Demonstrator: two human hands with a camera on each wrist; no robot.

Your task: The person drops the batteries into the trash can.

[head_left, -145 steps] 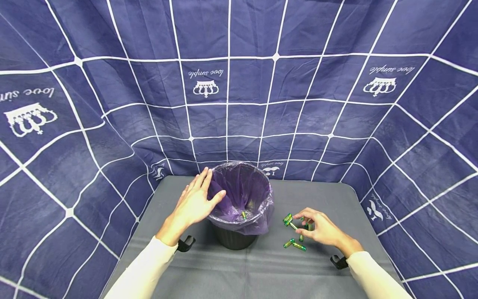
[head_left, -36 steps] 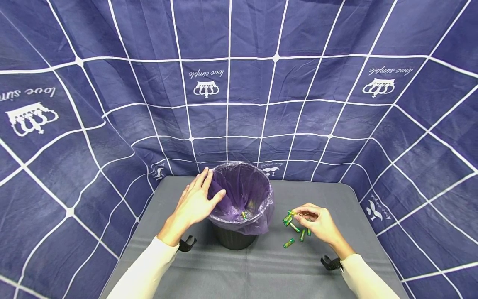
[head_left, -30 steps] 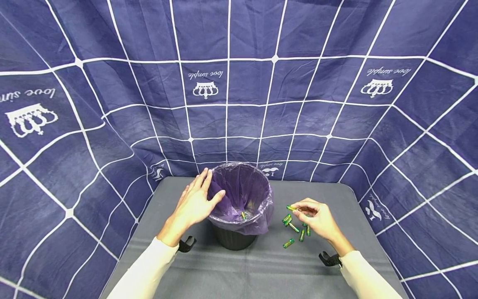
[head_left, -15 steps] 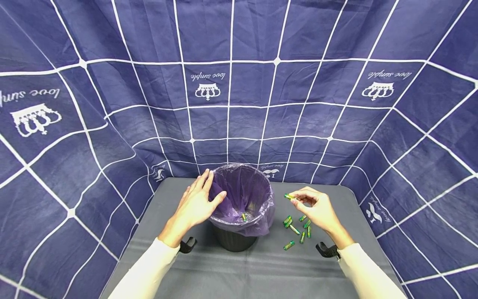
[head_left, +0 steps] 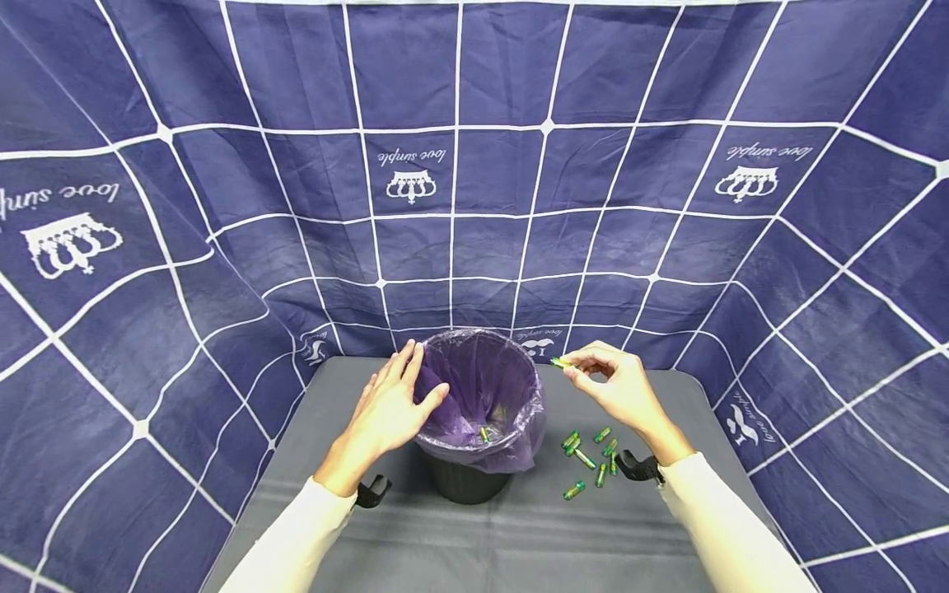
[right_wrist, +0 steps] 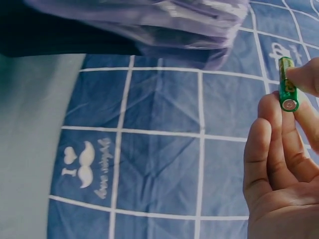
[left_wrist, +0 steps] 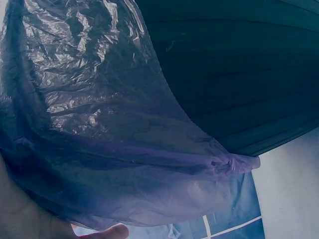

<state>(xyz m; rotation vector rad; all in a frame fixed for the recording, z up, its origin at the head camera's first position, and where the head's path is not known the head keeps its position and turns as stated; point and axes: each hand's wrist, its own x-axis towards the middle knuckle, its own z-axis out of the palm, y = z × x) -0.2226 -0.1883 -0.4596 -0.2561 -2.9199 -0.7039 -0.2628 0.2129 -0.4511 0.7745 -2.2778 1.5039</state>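
Observation:
A black bin (head_left: 467,484) lined with a purple plastic bag (head_left: 522,441) stands on the table. My left hand (head_left: 389,405) rests along the bin's left rim, fingers straight and thumb spread over the bag. To the right of the bin, my right hand (head_left: 621,389) is raised and pinches a green-and-yellow battery (right_wrist: 287,84) between thumb and fingertips; one flat metal end shows in the right wrist view. Inside the bag lies another such battery (head_left: 484,434). Several more loose batteries (head_left: 584,459) lie below the right hand.
The grey tabletop (head_left: 415,543) reaches back to a blue curtain (head_left: 489,173) with white grid lines, which encloses it behind and on both sides. Black straps (head_left: 638,466) sit at both wrists. In the left wrist view the bag (left_wrist: 124,134) hangs over the bin's outside.
My right hand has picked a battery out of the group and carried it up and left, close to the bin's right rim. My left hand has stayed at the left rim.

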